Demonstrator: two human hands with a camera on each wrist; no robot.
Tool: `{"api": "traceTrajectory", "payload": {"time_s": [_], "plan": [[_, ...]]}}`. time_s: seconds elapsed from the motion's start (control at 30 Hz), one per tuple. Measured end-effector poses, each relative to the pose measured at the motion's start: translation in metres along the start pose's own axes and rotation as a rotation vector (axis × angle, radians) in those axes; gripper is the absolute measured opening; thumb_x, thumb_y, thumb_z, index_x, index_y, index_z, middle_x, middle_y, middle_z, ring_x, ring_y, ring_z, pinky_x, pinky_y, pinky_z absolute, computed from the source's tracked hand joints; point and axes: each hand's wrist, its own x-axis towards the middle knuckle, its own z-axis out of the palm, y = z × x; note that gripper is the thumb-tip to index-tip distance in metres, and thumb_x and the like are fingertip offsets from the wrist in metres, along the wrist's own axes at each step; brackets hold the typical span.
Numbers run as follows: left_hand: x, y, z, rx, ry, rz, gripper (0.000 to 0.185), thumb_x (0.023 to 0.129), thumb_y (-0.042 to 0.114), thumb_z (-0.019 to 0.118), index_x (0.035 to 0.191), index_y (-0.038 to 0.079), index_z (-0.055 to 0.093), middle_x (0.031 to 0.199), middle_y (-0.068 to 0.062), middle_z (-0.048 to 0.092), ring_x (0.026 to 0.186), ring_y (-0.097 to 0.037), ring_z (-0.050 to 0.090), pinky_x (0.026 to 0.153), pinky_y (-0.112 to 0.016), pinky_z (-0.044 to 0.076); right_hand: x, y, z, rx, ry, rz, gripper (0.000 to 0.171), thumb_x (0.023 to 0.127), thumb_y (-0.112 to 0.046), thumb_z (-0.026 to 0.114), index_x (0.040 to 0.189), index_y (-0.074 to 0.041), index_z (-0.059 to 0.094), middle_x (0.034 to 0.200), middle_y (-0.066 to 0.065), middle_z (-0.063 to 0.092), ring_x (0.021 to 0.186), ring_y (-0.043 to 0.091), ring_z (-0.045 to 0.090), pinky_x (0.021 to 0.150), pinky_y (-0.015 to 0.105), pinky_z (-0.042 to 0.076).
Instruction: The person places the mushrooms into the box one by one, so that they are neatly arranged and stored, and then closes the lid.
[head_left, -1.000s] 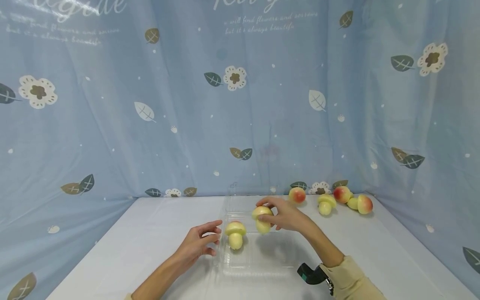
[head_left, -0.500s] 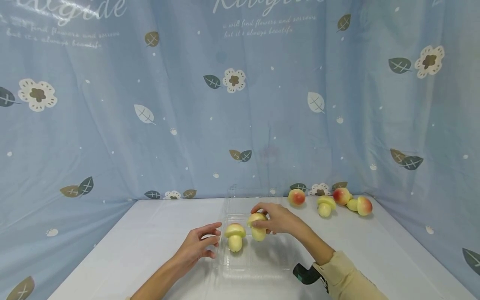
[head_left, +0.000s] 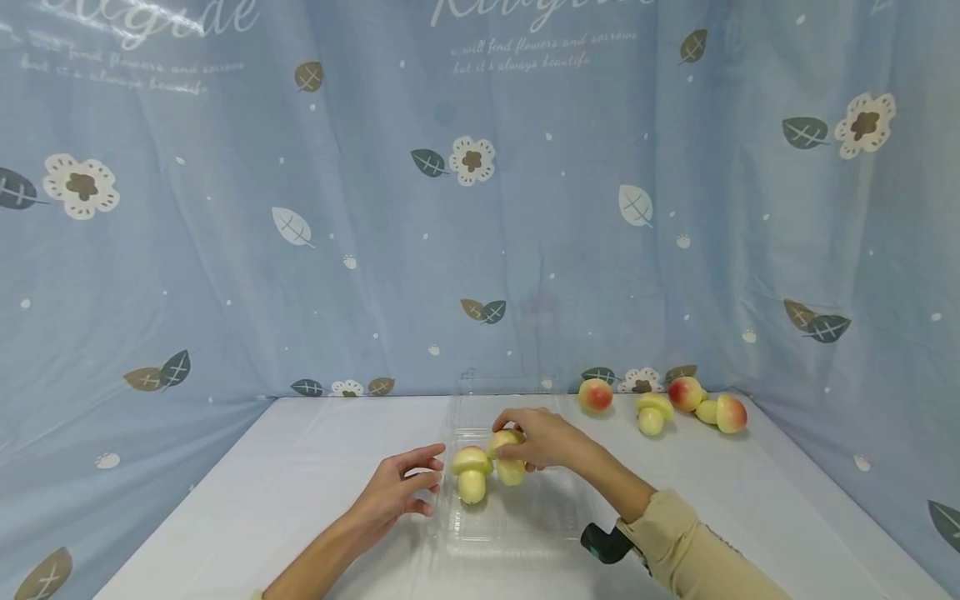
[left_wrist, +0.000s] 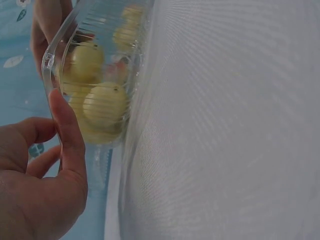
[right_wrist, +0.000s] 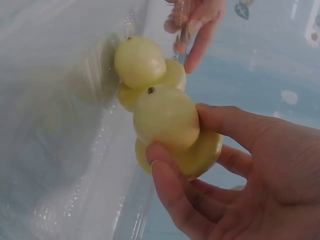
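A clear plastic tray [head_left: 525, 533] lies on the white table. In it stands a yellow mushroom-shaped toy [head_left: 471, 472], also seen in the wrist views [left_wrist: 104, 107] [right_wrist: 140, 62]. My right hand [head_left: 517, 442] grips a second yellow mushroom [head_left: 508, 457] [right_wrist: 167, 120] by its cap, held in the tray right beside the first, the two nearly touching. My left hand [head_left: 426, 483] rests at the tray's left side with relaxed fingers. Its thumb [left_wrist: 67, 135] lies against the tray rim [left_wrist: 50, 60].
At the back right of the table lie two peach-like fruits [head_left: 596, 394] [head_left: 686, 392], another yellow mushroom [head_left: 652, 411] and a red-capped piece [head_left: 726, 412]. Blue flowered cloth closes the back and both sides. A dark wrist device [head_left: 603, 543] sits on my right arm.
My right hand has carried its mushroom left and down, to just beside the mushroom standing in the tray. My left hand has stayed at the tray's edge.
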Motion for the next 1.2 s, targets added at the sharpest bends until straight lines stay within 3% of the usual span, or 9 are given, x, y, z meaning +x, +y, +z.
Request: {"api": "traceTrajectory", "payload": {"time_s": [0.47,0.8,1.2], "plan": [[0.0015,-0.0005,-0.001,0.025,0.002,0.003,0.059,0.093,0.014,0.066,0.146,0.002,0.044,0.115,-0.008,0.054,0.085,-0.012,0.059,0.059,-0.024,0.055,-0.0051,-0.0027,-0.0012,0.042,-0.024,-0.001,0.033,0.087,-0.013,0.074,0.119,-0.009,0.063,0.091,0.005,0.064,0.057,0.019,0.064,0.053,0.028,0.056],[0.0006,0.0007,-0.0003,0.018,-0.002,0.006,0.059,0.093,0.014,0.066,0.146,0.002,0.044,0.116,-0.009,0.054,0.085,-0.013,0.058,0.059,-0.023,0.055,-0.007,0.0003,-0.0016,0.071,-0.054,0.056,0.042,0.082,0.001,0.075,0.121,-0.008,0.062,0.097,0.008,0.062,0.066,0.019,0.067,0.062,0.032,0.06],[0.001,-0.0004,-0.0009,0.017,-0.001,-0.003,0.059,0.093,0.013,0.066,0.146,0.002,0.044,0.116,-0.008,0.055,0.084,-0.012,0.059,0.058,-0.023,0.055,-0.0092,0.006,-0.003,0.031,-0.078,0.077,0.046,0.081,0.002,0.075,0.123,-0.01,0.061,0.105,0.012,0.062,0.071,0.015,0.067,0.063,0.028,0.058]]}}
